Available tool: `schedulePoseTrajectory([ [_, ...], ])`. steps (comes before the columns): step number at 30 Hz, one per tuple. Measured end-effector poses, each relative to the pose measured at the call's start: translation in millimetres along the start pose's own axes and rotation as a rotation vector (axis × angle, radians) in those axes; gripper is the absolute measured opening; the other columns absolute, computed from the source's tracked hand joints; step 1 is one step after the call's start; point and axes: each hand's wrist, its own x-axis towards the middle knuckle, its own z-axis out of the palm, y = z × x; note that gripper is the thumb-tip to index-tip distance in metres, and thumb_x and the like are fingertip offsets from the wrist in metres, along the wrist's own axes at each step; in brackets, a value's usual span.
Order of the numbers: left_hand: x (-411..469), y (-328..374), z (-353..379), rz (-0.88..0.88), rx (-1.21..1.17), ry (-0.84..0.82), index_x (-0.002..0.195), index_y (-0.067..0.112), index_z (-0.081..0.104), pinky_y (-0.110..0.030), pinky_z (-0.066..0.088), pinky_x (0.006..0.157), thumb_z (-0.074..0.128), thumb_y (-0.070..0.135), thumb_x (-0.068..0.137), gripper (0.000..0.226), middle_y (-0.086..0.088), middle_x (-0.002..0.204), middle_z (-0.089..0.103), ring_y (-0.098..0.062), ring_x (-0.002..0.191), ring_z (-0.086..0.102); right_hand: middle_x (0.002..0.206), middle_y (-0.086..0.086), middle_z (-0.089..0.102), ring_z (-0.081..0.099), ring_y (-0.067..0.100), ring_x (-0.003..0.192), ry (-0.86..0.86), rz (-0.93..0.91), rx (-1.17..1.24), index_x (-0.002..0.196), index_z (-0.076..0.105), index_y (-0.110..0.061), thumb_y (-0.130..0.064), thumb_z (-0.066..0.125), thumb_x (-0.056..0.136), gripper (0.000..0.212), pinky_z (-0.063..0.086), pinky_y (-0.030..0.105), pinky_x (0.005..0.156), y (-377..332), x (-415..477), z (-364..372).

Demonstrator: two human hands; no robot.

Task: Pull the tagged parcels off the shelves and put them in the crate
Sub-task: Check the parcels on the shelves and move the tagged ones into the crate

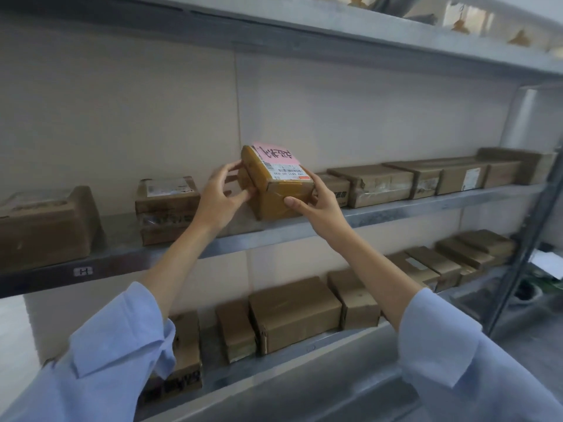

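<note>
A small brown cardboard parcel (274,190) with a pink tag (275,153) and a white shipping label on top is tilted up at the front edge of the middle shelf (426,205). My left hand (221,199) grips its left side, fingers curled round the corner. On the right front corner, my right hand (313,205) holds it with the thumb across the front face. No crate is in view.
Untagged brown boxes line the middle shelf on both sides, the nearest (166,208) just left of my left hand. A lower shelf (304,348) carries several more boxes. A metal upright (524,254) stands at the right, and an upper shelf (335,28) runs overhead.
</note>
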Motion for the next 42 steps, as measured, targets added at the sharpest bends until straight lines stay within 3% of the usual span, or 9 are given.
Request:
schedulePoseTrajectory([
  [8,11,8,7,-0.079,-0.148,-0.182,0.151,0.018,0.025,-0.030,0.034,0.110,0.075,0.020,0.083,0.085,-0.005,0.153,0.035,-0.015,0.135,0.038,0.126,-0.005,0.058,0.061,0.006,0.111,-0.037,0.007,-0.031,0.138,0.040,-0.021,-0.002,0.067,0.087,0.061,0.053,0.022,0.085,-7,-19,-31],
  [12,10,14,30,-0.054,-0.162,-0.185,0.146,0.011,0.036,-0.017,0.044,0.095,0.082,0.014,0.076,0.084,-0.008,0.141,0.047,-0.019,0.123,0.050,0.137,0.007,0.053,0.057,0.016,0.117,0.014,-0.020,-0.118,0.145,0.036,-0.016,-0.008,0.070,0.085,0.070,0.054,0.024,0.083,-6,-32,-55],
  [17,9,24,69,-0.032,-0.185,-0.138,0.128,0.007,0.057,-0.036,0.050,0.096,0.083,0.034,0.055,0.082,-0.009,0.120,0.055,-0.023,0.108,0.058,0.135,0.005,0.052,0.056,0.016,0.116,0.207,-0.031,-0.267,0.142,0.040,-0.017,-0.018,0.078,0.080,0.073,0.055,0.023,0.083,-2,-49,-98],
  [26,-8,67,173,-0.002,-0.296,-0.204,0.116,0.009,0.054,-0.006,0.045,0.074,0.086,0.012,0.069,0.057,-0.007,0.116,0.061,-0.006,0.095,0.056,0.109,-0.011,0.060,0.062,0.014,0.103,0.451,0.068,-0.371,0.115,0.055,-0.015,-0.021,0.077,0.081,0.041,0.056,0.031,0.087,-3,-96,-191],
  [31,-24,106,245,-0.008,-0.366,-0.275,0.107,0.015,0.050,-0.023,0.049,0.089,0.085,0.011,0.070,0.052,-0.001,0.116,0.062,-0.011,0.105,0.058,0.125,-0.005,0.061,0.063,0.012,0.110,0.498,0.086,-0.391,0.126,0.055,-0.018,-0.021,0.068,0.090,0.038,0.055,0.038,0.094,-12,-137,-263],
  [35,-47,152,310,0.009,-0.400,-0.356,0.106,0.015,0.046,-0.014,0.045,0.087,0.082,0.013,0.075,0.047,0.002,0.119,0.059,-0.010,0.111,0.054,0.130,-0.001,0.059,0.061,0.016,0.115,0.560,0.125,-0.360,0.129,0.051,-0.020,-0.024,0.055,0.099,0.030,0.054,0.034,0.094,-24,-175,-323],
  [37,-57,172,342,0.023,-0.419,-0.403,0.106,0.016,0.046,-0.030,0.049,0.096,0.081,0.015,0.077,0.045,0.002,0.123,0.058,-0.013,0.116,0.054,0.127,0.000,0.060,0.063,0.012,0.109,0.600,0.174,-0.316,0.128,0.053,-0.020,-0.030,0.051,0.101,0.030,0.054,0.027,0.088,-30,-195,-355],
  [40,-73,204,387,0.020,-0.479,-0.488,0.099,0.031,0.047,-0.052,0.053,0.093,0.082,0.025,0.073,0.044,0.009,0.127,0.057,-0.015,0.123,0.053,0.137,0.002,0.053,0.059,0.012,0.115,0.634,0.214,-0.359,0.132,0.051,-0.026,-0.056,0.056,0.091,0.051,0.053,0.028,0.093,-44,-229,-402],
  [42,-89,231,417,0.039,-0.515,-0.539,0.095,0.035,0.045,-0.043,0.059,0.082,0.079,0.024,0.075,0.042,0.005,0.135,0.054,-0.016,0.125,0.051,0.140,0.000,0.049,0.056,0.014,0.118,0.645,0.229,-0.400,0.136,0.047,-0.026,-0.058,0.062,0.085,0.062,0.055,0.021,0.085,-54,-253,-430],
])
